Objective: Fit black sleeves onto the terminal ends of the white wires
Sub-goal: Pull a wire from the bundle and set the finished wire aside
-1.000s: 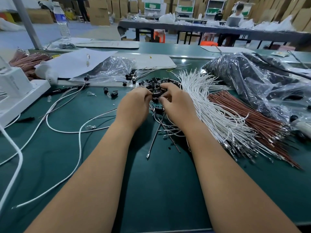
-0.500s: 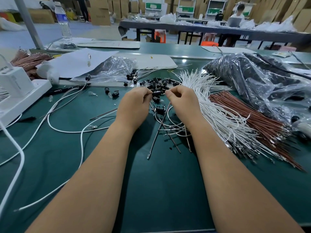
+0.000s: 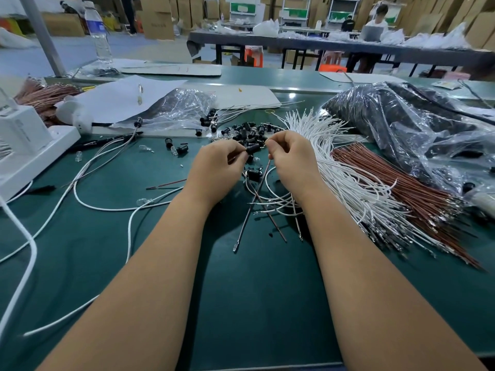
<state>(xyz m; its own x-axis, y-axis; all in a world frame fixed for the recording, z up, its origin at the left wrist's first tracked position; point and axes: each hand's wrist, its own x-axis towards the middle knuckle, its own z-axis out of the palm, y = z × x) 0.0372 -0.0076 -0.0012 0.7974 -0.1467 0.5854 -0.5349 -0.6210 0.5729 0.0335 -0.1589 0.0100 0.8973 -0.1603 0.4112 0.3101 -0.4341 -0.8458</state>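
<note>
right hand (image 3: 290, 159) pulled slightly off the left hand (image 3: 217, 167), left fingertips pinching black sleeve (image 3: 252, 149), right fingers curled, pinching thin wire (image 3: 263, 174) below them

Factory floor, stacked cartons (image 3: 158, 18), wire bundles (image 3: 356, 183), workbenches (image 3: 334, 45)

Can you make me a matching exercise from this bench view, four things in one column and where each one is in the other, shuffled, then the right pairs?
Things
1. black sleeve
2. brown wire bundle
3. water bottle
4. white wire bundle

Places
A. far left, standing at the back of the bench
B. pinched by the left hand, in front of the right hand
C. fanned out right beside the right hand
D. on the mat, right of the white bundle

Pairs: 1-B, 2-D, 3-A, 4-C
</note>
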